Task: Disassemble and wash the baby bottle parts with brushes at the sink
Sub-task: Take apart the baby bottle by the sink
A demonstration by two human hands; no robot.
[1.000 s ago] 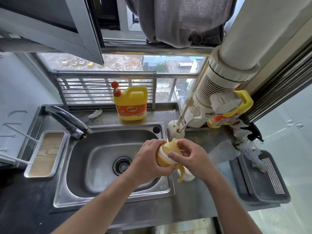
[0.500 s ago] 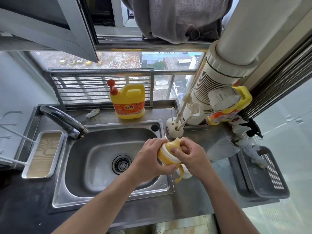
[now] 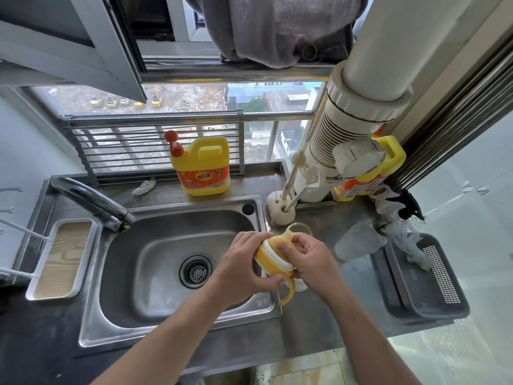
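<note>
Brushed stainless-steel sink (image 3: 155,323), glossy yellow plastic detergent jug (image 3: 204,165), wood-grain tray (image 3: 62,258), matt perforated plastic basket (image 3: 433,284).

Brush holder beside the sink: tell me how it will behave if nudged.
Probably tips easily: the holder is small and two long brushes lean out of it to one side. It looks like light plastic, so it would likely slide on the smooth steel counter.

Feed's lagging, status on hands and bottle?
Left hand and right hand both gripping baby bottle over sink rim. Brushes in holder. Nothing blocking.
</note>
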